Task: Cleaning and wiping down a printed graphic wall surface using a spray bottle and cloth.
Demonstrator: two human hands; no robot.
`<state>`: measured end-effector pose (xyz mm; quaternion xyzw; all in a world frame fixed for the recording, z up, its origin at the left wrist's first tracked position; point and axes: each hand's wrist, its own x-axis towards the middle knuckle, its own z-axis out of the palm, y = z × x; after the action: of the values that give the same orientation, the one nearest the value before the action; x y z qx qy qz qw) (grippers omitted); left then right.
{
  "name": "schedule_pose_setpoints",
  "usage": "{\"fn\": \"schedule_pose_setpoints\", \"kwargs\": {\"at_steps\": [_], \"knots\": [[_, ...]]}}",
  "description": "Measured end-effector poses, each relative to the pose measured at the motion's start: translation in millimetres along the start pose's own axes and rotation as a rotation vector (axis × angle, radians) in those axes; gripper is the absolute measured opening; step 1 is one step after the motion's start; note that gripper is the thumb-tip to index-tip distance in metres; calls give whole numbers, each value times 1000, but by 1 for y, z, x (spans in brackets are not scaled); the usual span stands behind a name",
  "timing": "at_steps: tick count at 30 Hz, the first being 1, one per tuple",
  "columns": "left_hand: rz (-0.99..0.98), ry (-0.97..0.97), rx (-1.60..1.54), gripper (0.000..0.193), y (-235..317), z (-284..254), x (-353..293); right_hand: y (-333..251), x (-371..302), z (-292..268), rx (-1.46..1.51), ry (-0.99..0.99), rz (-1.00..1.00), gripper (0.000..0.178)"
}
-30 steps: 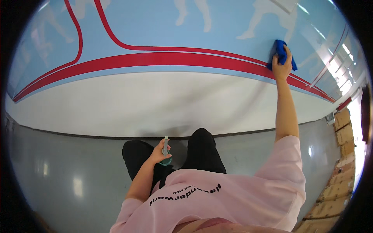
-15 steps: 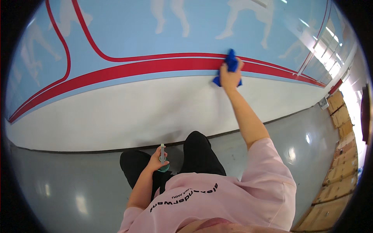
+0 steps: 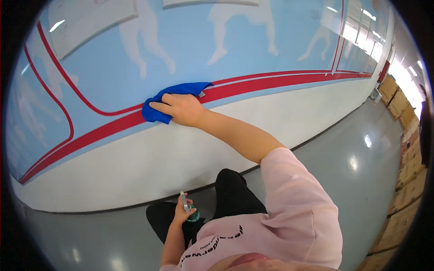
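Observation:
My right hand presses a blue cloth flat against the wall panel, its fingers bent over the fabric. The cloth lies across the red stripe that runs along the panel's lower edge. Low down by my knees, my left hand is closed around a spray bottle with a pale trigger head and a green body. The bottle is held well away from the wall, and its lower part is partly hidden by my fingers and legs.
The light-blue glossy panel carries white figure shapes and red lines. Beneath it is a white wall band meeting a grey shiny floor. Several brown boxes line the right side. Pale boards hang at the top.
My right hand has swept the blue cloth leftward along the red stripe, and the cloth now lies more spread out. The view has shifted; my left hand still holds the spray bottle.

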<state>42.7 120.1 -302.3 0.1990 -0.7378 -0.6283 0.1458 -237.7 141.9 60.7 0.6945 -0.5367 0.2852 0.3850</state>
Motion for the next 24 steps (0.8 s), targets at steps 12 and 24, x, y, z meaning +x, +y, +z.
{"fn": "schedule_pose_setpoints", "kwargs": {"at_steps": [12,24], "knots": [[-21,-60,38,85,-8,-4,11,178,0,-183,-266,636,358,43],[-9,-155,91,85,-6,-11,12,228,14,-242,-480,796,1027,47]]}}
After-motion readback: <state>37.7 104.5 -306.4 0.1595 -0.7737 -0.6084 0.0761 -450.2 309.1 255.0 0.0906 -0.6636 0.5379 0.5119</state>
